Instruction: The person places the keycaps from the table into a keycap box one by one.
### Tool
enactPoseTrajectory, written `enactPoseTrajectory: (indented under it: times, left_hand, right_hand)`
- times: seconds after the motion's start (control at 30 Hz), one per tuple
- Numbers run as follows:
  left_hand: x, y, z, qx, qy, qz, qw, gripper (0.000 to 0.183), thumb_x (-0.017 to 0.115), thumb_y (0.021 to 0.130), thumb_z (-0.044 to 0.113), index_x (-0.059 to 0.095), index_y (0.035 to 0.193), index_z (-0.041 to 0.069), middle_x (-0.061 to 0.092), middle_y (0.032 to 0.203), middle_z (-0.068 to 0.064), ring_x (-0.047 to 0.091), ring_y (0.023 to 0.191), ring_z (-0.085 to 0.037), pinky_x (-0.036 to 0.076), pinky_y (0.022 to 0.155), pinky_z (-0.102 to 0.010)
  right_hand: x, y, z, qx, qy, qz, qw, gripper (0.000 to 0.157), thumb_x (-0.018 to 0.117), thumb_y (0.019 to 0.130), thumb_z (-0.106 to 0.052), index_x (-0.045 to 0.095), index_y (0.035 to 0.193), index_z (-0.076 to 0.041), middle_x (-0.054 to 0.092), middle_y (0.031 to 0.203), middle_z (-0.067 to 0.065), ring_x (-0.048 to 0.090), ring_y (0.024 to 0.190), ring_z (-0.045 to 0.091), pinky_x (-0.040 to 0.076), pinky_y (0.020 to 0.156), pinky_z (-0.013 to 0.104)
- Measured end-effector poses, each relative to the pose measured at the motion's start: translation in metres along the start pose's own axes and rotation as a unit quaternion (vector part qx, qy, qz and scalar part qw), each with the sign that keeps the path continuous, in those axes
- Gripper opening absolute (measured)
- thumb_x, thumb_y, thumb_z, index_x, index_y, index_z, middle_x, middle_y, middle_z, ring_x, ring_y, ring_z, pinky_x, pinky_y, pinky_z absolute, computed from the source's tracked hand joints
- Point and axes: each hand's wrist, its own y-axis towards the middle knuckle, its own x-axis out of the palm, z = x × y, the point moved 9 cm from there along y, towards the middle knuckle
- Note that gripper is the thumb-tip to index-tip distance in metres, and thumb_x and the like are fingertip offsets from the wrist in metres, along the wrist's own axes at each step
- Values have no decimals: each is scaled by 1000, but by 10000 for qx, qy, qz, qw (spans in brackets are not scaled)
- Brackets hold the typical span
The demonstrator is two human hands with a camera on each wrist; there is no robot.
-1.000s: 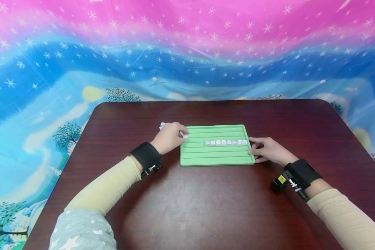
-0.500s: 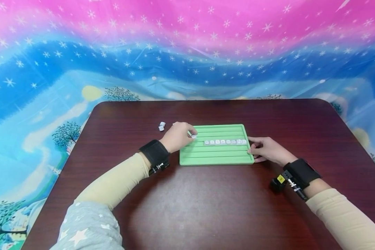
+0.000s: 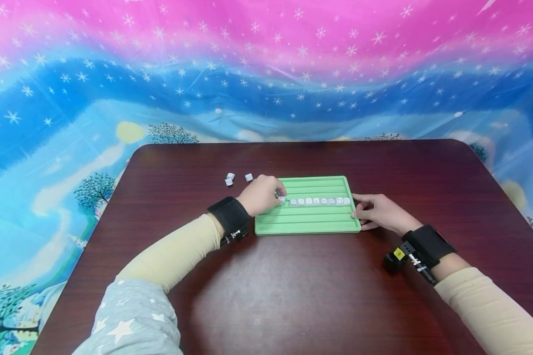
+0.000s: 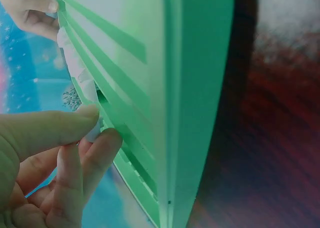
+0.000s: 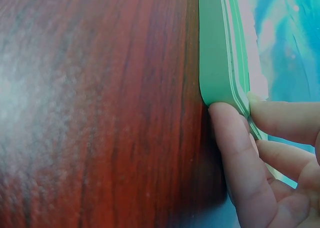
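Observation:
My left hand (image 3: 262,194) pinches a small white keycap (image 3: 282,199) between thumb and fingertips, over the left part of the green ridged tray (image 3: 308,228). In the left wrist view that keycap (image 4: 93,133) is mostly covered by the fingers, close to the tray's slots. A row of several white keycaps (image 3: 317,201) sits in a middle slot, reaching to the tray's right side. My right hand (image 3: 384,214) grips the tray's right edge, thumb on the rim. Seen from the right wrist, its fingers (image 5: 240,153) wrap the tray's corner.
Beyond the tray's left end, two loose keycaps (image 3: 229,179) lie together, and another keycap (image 3: 248,177) lies nearer my left hand. Everything rests on a dark wooden table (image 3: 266,286). A patterned cloth (image 3: 266,74) hangs behind its far edge.
My left hand has moved right and slightly nearer with its keycap, toward the left end of the row. Loose keycaps behind it have come into view. The right hand stays on the tray.

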Motion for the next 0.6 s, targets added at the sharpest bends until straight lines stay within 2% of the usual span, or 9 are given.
enactPoseTrajectory:
  times: [0.17,0.4,0.6]
  left_hand:
    - [1,2,4,-5,117,-75,9999,20,73,92,1,79,111,5,75,108,-7,69,101,-21,54,88,-35]
    - [8,8,6,15,377,-230,9990,23,70,88,-5,80,105,7,75,102,-5,68,98,-19,55,84,-34]
    - [12,10,7,-4,461,-276,9986,19,72,89,-3,79,103,8,74,99,-3,67,94,-18,54,82,-33]
  right_hand:
    - [-1,0,0,-19,-15,11,10000,70,63,101,-6,25,159,5,52,103,17,67,87,22,60,72,32]
    - [-1,1,0,-19,-29,19,10000,70,63,101,-5,25,159,6,51,104,18,67,86,22,60,72,32]
    - [-1,1,1,-29,-13,42,10000,70,63,101,-5,25,159,6,52,104,19,67,86,22,60,72,32]
